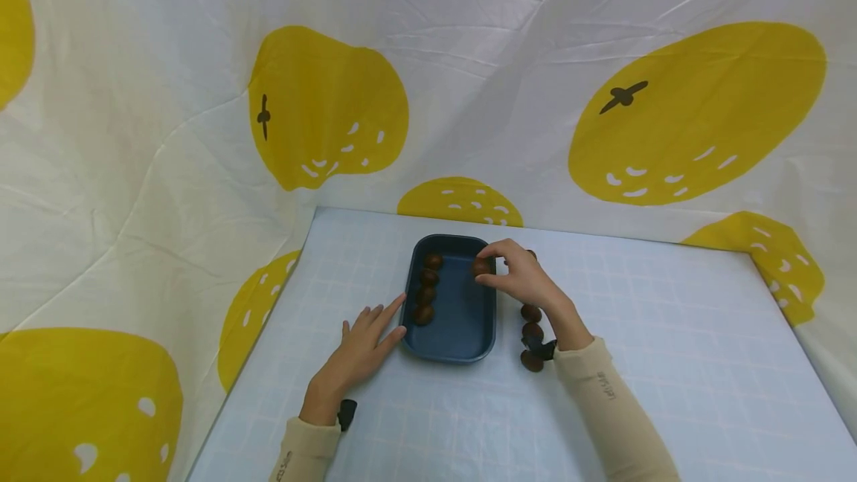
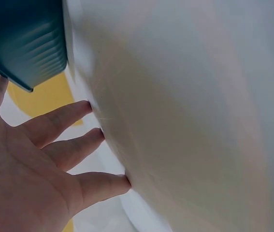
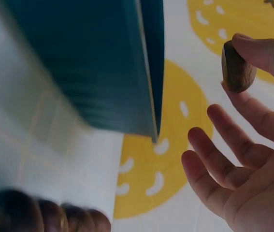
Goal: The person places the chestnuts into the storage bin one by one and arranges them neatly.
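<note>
Pinching right hand: I have one nut between thumb and index finger, a narrow grip only as wide as the nut itself; my other three fingers stand apart from it, loosely bent.
Held chestnut: I keep it above the rim, over the right side of the tray toward the far end; it is dark brown, smooth and clear of the tray.
Left hand: I hold nothing in it; my fingers are spread wide, one fingertip touching the tray's left edge, others down at the tablecloth.
Dark blue tray: it stands between my hands, round-cornered, its long sides running away from me.
Row in the tray: four chestnuts line the left wall, from the far end to past the middle; I cannot tell whether all of them touch.
Row outside the tray: more chestnuts lie just right of the tray, in a line running toward me; my right hand and wrist hide part of it, so I cannot count them.
Beige sleeves: they cover both my forearms, with small dark lettering.
Tablecloth: pale blue, with faint crossing lines.
Hanging sheet: white, printed with big yellow fruit, behind the table and to my left.
</note>
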The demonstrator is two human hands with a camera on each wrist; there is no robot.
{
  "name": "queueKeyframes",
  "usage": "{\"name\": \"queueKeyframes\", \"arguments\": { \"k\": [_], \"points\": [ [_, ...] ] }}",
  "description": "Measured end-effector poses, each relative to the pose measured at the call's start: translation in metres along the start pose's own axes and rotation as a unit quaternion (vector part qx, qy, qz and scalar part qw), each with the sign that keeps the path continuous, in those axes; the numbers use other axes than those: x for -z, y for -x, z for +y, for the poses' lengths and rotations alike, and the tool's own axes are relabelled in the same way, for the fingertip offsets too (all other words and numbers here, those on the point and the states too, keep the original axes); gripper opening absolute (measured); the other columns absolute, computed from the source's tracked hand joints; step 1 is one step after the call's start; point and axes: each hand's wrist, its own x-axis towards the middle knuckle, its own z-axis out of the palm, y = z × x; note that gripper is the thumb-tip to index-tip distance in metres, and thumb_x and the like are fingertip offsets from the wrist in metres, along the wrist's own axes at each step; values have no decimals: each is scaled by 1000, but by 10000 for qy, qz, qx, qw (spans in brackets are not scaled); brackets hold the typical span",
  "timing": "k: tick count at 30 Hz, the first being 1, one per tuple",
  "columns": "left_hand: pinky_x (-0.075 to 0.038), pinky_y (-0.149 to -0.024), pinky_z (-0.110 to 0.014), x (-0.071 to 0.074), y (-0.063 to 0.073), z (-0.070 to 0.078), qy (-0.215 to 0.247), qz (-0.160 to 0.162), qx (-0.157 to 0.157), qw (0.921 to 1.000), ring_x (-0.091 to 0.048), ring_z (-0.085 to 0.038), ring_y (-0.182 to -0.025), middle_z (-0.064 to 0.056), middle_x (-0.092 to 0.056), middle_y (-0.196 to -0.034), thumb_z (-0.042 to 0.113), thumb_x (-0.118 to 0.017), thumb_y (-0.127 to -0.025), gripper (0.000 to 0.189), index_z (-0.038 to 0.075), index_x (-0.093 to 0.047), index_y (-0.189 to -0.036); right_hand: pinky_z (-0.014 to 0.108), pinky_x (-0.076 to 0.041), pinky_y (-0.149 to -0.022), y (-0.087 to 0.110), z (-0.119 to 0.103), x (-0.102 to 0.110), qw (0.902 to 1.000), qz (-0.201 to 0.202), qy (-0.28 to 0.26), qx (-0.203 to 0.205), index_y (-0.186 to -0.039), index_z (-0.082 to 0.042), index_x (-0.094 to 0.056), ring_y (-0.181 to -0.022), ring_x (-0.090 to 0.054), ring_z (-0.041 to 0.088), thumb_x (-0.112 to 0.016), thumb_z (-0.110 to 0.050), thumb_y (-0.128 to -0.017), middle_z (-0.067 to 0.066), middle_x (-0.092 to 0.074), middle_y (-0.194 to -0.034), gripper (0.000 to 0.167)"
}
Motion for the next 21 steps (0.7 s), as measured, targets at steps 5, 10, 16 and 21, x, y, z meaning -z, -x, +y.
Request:
{"name": "queueKeyframes", "arguments": {
  "k": [5,10,16,21],
  "points": [
    [-3,-106,-77,0,0,-1,-16,68,-32,10000,-21,-45,-146,-17,-36,-156,62,-38,-102,60,48,-19,-158,54,-44,-97,-10,-11,-11,9995,-167,-129,214,-120,-7,-67,-117,-54,33,-81,-19,-87,7,-61,-121,38],
    [-3,-106,-78,0,0,0,12,73,-15,10000,-22,-46,-145,-17,-37,-156,62,-38,-102,60,47,-21,-158,50,-44,-101,-21,-20,-22,9986,-312,-102,410,-119,-7,-66,-117,-54,30,-81,-19,-87,6,-62,-120,36],
    [-3,-106,-77,-1,-1,-1,-49,-18,81,10000,-20,-45,-146,-16,-36,-157,65,-36,-101,60,51,-17,-157,49,-45,-99,-30,-26,-36,9969,-508,-11,607,-118,-6,-67,-116,-55,33,-80,-19,-88,8,-61,-121,36],
    [-2,-106,-77,0,-2,-1,-34,-41,88,9999,-19,-44,-147,-16,-35,-157,65,-36,-101,60,52,-16,-156,46,-45,-98,-36,-28,-45,9947,-723,44,732,-117,-8,-68,-114,-56,34,-80,-22,-88,6,-61,-118,34]
  ]
}}
